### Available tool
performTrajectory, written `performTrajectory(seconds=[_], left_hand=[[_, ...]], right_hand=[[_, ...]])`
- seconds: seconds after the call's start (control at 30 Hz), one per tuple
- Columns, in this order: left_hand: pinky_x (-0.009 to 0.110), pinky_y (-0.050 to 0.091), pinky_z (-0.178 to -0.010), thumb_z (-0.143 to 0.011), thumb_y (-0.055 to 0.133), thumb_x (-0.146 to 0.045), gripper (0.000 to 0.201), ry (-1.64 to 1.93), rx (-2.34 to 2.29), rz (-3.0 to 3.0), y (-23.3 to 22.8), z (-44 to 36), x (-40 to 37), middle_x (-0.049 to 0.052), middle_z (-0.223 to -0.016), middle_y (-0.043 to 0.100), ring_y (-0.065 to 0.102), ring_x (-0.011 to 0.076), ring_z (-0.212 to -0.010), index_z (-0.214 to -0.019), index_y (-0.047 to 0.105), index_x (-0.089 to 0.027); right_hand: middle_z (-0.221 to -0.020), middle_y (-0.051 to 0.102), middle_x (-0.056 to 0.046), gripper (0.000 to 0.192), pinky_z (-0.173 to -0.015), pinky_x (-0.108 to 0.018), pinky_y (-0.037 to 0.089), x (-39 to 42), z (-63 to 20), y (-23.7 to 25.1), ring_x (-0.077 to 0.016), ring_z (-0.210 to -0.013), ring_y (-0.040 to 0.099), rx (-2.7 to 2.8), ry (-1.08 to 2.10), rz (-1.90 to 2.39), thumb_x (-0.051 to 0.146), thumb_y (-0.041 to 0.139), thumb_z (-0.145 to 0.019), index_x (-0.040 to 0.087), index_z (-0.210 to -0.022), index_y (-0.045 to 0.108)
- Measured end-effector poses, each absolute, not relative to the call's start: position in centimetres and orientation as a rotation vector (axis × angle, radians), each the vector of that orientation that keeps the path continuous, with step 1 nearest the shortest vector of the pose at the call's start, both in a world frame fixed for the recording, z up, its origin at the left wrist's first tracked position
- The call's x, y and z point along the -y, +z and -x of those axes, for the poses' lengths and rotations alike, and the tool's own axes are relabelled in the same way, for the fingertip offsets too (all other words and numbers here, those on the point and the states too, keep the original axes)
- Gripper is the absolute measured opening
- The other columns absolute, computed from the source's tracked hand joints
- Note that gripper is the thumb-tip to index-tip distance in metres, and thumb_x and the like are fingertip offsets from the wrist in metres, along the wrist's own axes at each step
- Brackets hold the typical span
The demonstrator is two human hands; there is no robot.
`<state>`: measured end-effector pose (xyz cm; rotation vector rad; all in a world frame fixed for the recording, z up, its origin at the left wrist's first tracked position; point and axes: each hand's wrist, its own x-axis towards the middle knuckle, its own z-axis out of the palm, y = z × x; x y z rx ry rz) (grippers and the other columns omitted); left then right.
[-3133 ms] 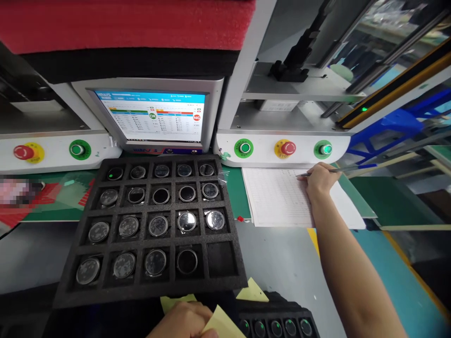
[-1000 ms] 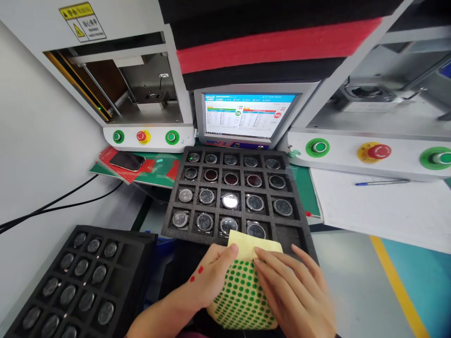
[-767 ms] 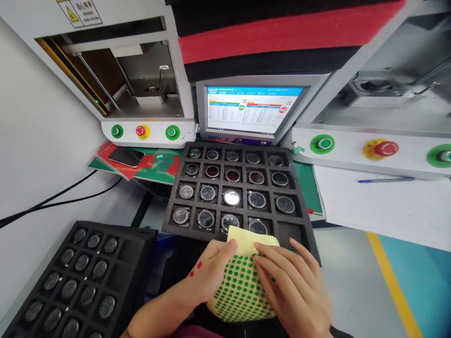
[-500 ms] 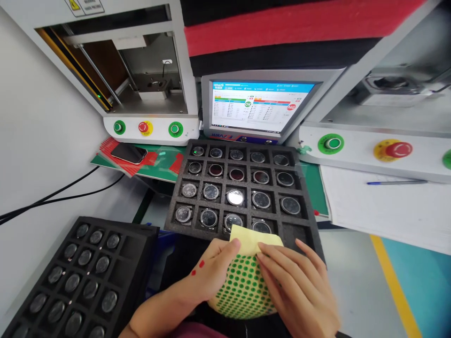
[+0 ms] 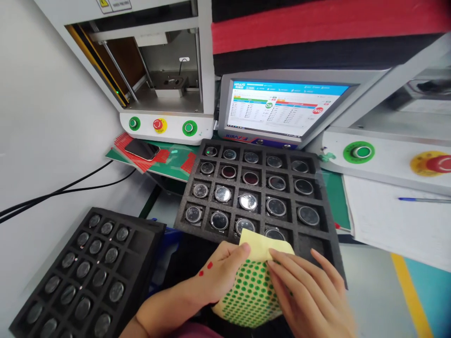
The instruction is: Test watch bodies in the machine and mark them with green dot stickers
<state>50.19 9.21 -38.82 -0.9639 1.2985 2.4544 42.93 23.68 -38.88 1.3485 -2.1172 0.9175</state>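
A yellow sheet of round green stickers (image 5: 252, 288) bends between my two hands, with a plain strip along its upper edge. My left hand (image 5: 223, 272) pinches the sheet at its left side, thumb on top. Two small red stickers mark the back of that wrist. On the right side, my right hand (image 5: 306, 286) has its fingertips pressed together on the sheet near the plain strip. Just beyond the hands lies a black foam tray (image 5: 289, 197) with round watch cases in its compartments. The sheet's top edge covers part of the tray's near row.
A second black tray (image 5: 132, 263) of round pieces sits at lower left. Behind stand a monitor (image 5: 275, 108) and press machines with green buttons (image 5: 189, 127) and a red stop button (image 5: 158, 124). A phone (image 5: 143, 149) and a pen (image 5: 423, 200) on paper lie nearby.
The whole view has shifted, so the trays and machines appear further right. Both hands keep the same hold on the sticker sheet.
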Motion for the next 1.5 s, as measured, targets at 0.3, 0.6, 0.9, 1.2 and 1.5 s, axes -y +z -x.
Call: performTrajectory(seconds=[0.3, 0.6, 0.9, 1.2, 1.5], left_hand=[[0.028, 0.037, -0.062, -0.06, 0.072, -0.073, 0.061, 2.52, -1.265, 1.065, -39.4, -50.7, -8.6, -0.002, -0.053, 0.051, 0.051, 0.0144, -0.058, -0.057, 0.056, -0.014], [0.029, 0.039, -0.063, -0.045, 0.079, -0.073, 0.064, 2.631, -0.988, 1.107, -39.2, -49.6, -6.7, -0.001, -0.05, 0.055, 0.052, 0.0142, -0.055, -0.053, 0.057, -0.013], [0.034, 0.04, -0.071, -0.045, 0.081, -0.071, 0.062, 2.468, -0.985, 1.366, -41.5, -51.7, -5.1, -0.001, -0.061, 0.062, 0.058, 0.0193, -0.07, -0.062, 0.057, -0.016], [0.031, 0.038, -0.075, -0.061, 0.077, -0.061, 0.047, 2.387, -1.004, 1.323, -41.7, -51.9, -3.6, -0.002, -0.068, 0.064, 0.058, 0.0197, -0.079, -0.066, 0.06, -0.017], [0.033, 0.047, -0.067, -0.046, 0.087, -0.056, 0.052, 2.677, -0.875, 1.442, -40.2, -50.4, -3.8, 0.0, -0.055, 0.064, 0.065, 0.0224, -0.064, -0.06, 0.056, -0.017]], right_hand=[[-0.09, 0.074, -0.004, 0.012, -0.106, -0.044, 0.041, -22.1, -42.8, -38.8, -0.0175, -0.079, 0.069, 2.142, 0.938, -1.305, 0.008, 0.062, -0.088, 0.017, -0.095, 0.064], [-0.097, 0.071, -0.005, 0.006, -0.083, -0.037, 0.053, -20.3, -38.0, -37.6, -0.0208, -0.093, 0.066, 2.286, 1.207, -1.199, 0.022, 0.062, -0.088, 0.021, -0.082, 0.063], [-0.053, 0.053, 0.004, 0.028, -0.044, -0.02, 0.046, -4.3, -23.9, -39.1, -0.0072, -0.044, 0.051, 3.084, 1.678, -1.069, 0.033, 0.066, -0.085, 0.013, -0.068, 0.059], [-0.061, 0.053, 0.007, 0.016, -0.043, -0.015, 0.039, -3.0, -22.9, -42.0, -0.0038, -0.046, 0.046, 3.339, 1.337, -0.961, 0.024, 0.062, -0.091, 0.011, -0.082, 0.062], [-0.059, 0.055, 0.006, 0.013, -0.048, -0.019, 0.046, -3.6, -23.9, -38.6, -0.007, -0.048, 0.053, 3.101, 1.644, -0.813, 0.018, 0.064, -0.086, 0.014, -0.078, 0.056]])
